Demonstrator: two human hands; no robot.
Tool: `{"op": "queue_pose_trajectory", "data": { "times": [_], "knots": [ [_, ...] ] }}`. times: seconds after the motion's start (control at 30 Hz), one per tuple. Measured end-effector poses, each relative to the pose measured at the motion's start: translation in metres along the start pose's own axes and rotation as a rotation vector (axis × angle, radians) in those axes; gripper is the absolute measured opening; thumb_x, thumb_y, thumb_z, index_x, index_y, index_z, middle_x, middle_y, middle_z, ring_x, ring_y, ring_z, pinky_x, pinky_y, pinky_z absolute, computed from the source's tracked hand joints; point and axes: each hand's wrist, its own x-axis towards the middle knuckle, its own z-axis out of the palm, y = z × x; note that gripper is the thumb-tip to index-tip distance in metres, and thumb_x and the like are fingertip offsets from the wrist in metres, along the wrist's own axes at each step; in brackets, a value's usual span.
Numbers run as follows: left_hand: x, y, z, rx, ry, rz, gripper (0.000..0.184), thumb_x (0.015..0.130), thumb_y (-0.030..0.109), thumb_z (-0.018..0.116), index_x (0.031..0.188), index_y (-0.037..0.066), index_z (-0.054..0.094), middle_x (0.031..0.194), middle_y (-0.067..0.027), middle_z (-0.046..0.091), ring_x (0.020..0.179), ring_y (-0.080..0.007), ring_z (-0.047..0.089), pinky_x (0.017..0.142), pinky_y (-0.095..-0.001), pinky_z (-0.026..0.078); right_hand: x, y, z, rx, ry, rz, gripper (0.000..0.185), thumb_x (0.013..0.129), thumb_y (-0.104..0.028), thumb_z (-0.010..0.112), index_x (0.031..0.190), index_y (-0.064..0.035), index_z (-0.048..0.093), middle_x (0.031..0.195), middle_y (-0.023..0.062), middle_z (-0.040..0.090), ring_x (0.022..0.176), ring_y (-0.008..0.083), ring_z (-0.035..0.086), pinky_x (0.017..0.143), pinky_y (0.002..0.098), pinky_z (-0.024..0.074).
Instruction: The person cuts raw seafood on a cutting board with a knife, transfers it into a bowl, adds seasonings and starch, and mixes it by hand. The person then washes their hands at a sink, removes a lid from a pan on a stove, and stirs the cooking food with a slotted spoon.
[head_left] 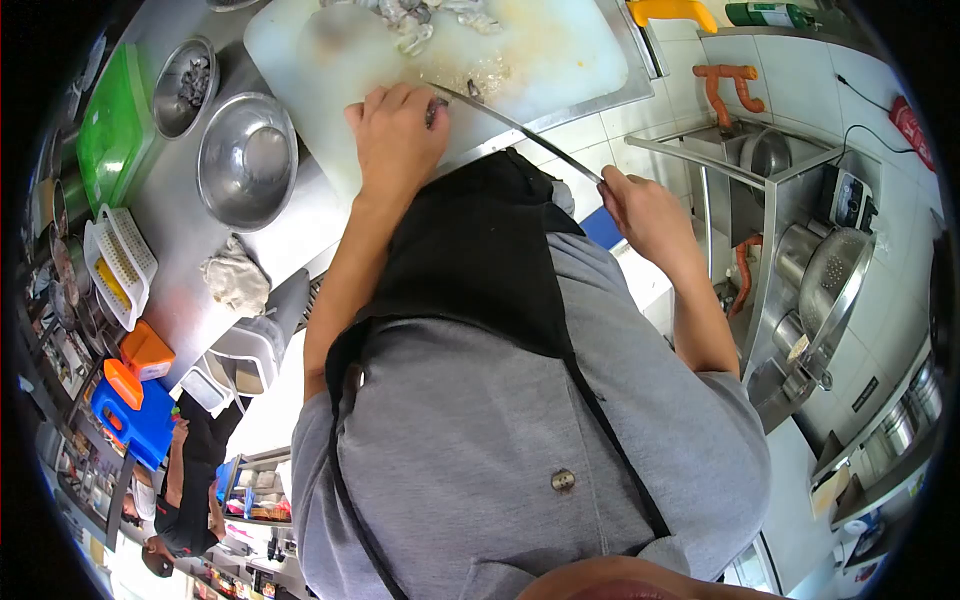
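My right hand (pixel 650 215) is closed round the handle of a long knife (pixel 530 133). Its blade slants up and left, the tip near the fingers of my left hand (pixel 398 138). Those fingers curl over a small dark, mottled piece of raw seafood (pixel 436 112) and hold it on the white cutting board (pixel 330 110). A dark scrap (pixel 473 89) lies by the blade on a wet, brownish patch. Pale grey pieces of raw seafood (pixel 415 25) are heaped at the far edge; their exact kind is unclear.
Left of the board stand an steel bowl (pixel 247 162), a smaller bowl (pixel 185 87) with grey scraps, a crumpled cloth (pixel 236 277), a green-lidded container (pixel 110 125) and a white basket (pixel 122 265). A metal sink frame (pixel 770 215) is at right. Another person (pixel 185 500) stands lower left.
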Motion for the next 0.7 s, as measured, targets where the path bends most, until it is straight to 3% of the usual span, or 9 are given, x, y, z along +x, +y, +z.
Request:
{"op": "queue_pose_trajectory", "data": {
  "times": [0.13, 0.23, 0.3, 0.33, 0.43, 0.47, 0.57, 0.6, 0.7],
  "knots": [
    [0.003, -0.008, -0.002, -0.023, 0.049, -0.077, 0.011, 0.074, 0.013, 0.065, 0.085, 0.009, 0.067, 0.085, -0.0056, 0.064, 0.087, -0.0268, 0.054, 0.078, -0.0425, 0.037, -0.003, 0.001, -0.015, 0.018, 0.047, 0.024, 0.015, 0.092, -0.020, 0.053, 0.088, -0.0065, 0.052, 0.066, 0.0167, 0.060, 0.064, 0.0396, 0.059, 0.057, 0.0487, 0.0455],
    [0.010, -0.022, -0.006, -0.020, 0.106, -0.151, 0.014, 0.074, 0.011, 0.063, 0.088, 0.008, 0.066, 0.085, -0.0089, 0.063, 0.086, -0.0295, 0.054, 0.075, -0.0443, 0.039, 0.001, 0.011, -0.016, 0.195, 0.148, -0.016, 0.018, 0.092, -0.021, 0.054, 0.083, -0.0057, 0.052, 0.062, 0.0139, 0.057, 0.055, 0.0351, 0.057, 0.053, 0.0437, 0.0438],
    [0.016, -0.027, -0.002, -0.078, 0.101, -0.130, 0.013, 0.074, 0.010, 0.062, 0.087, 0.008, 0.065, 0.084, -0.0093, 0.063, 0.085, -0.0306, 0.054, 0.074, -0.0445, 0.040, 0.003, 0.021, -0.015, 0.522, -0.067, 0.132, 0.022, 0.094, -0.022, 0.054, 0.081, -0.0047, 0.050, 0.057, 0.0077, 0.051, 0.046, 0.0231, 0.051, 0.047, 0.0357, 0.0395],
    [0.023, -0.029, -0.002, -0.142, 0.103, -0.104, 0.013, 0.074, 0.009, 0.061, 0.087, 0.007, 0.064, 0.083, -0.0097, 0.063, 0.085, -0.0317, 0.054, 0.073, -0.0447, 0.041, 0.006, 0.027, -0.008, 0.876, -0.180, 0.273, 0.025, 0.096, -0.023, 0.051, 0.079, -0.0049, 0.049, 0.056, 0.0008, 0.045, 0.043, 0.0107, 0.044, 0.042, 0.0270, 0.0351],
    [0.035, -0.022, 0.001, -0.146, 0.008, -0.020, 0.015, 0.074, 0.009, 0.062, 0.088, 0.007, 0.064, 0.086, -0.0116, 0.062, 0.085, -0.0333, 0.054, 0.074, -0.0437, 0.043, 0.008, 0.038, 0.002, 1.151, -0.206, 0.405, 0.023, 0.098, -0.026, 0.050, 0.087, -0.0071, 0.053, 0.060, -0.0030, 0.043, 0.044, 0.0059, 0.041, 0.040, 0.0207, 0.0334],
    [0.039, -0.018, 0.005, -0.143, 0.019, -0.018, 0.015, 0.074, 0.009, 0.062, 0.088, 0.007, 0.064, 0.086, -0.0116, 0.062, 0.085, -0.0333, 0.054, 0.074, -0.0437, 0.043, 0.008, 0.041, 0.002, 1.174, -0.194, 0.440, 0.020, 0.098, -0.026, 0.050, 0.093, -0.0064, 0.053, 0.061, -0.0017, 0.044, 0.042, 0.0063, 0.041, 0.040, 0.0210, 0.0345],
    [0.044, -0.006, 0.016, -0.186, -0.130, 0.238, 0.015, 0.073, 0.011, 0.062, 0.087, 0.006, 0.064, 0.086, -0.0140, 0.060, 0.087, -0.0321, 0.056, 0.078, -0.0438, 0.044, 0.002, 0.044, 0.004, 1.262, -0.112, 0.488, 0.019, 0.097, -0.024, 0.051, 0.097, -0.0058, 0.054, 0.061, -0.0011, 0.044, 0.041, 0.0070, 0.040, 0.039, 0.0213, 0.0348],
    [0.043, -0.003, 0.020, -0.152, -0.152, 0.290, 0.015, 0.073, 0.012, 0.063, 0.086, 0.005, 0.063, 0.081, -0.0147, 0.059, 0.088, -0.0309, 0.057, 0.079, -0.0437, 0.044, 0.002, 0.041, 0.002, 1.259, -0.083, 0.491, 0.020, 0.097, -0.025, 0.050, 0.090, -0.0062, 0.053, 0.061, -0.0021, 0.045, 0.043, 0.0061, 0.040, 0.040, 0.0216, 0.0349],
    [0.045, 0.001, 0.024, 0.013, -0.149, 0.282, 0.011, 0.071, 0.011, 0.062, 0.080, 0.005, 0.061, 0.077, -0.0130, 0.057, 0.086, -0.0314, 0.057, 0.078, -0.0440, 0.044, 0.005, 0.033, -0.001, 1.236, -0.033, 0.476, 0.019, 0.096, -0.024, 0.051, 0.094, -0.0057, 0.054, 0.061, -0.0015, 0.045, 0.044, 0.0064, 0.042, 0.040, 0.0212, 0.0356]
  ]
}}
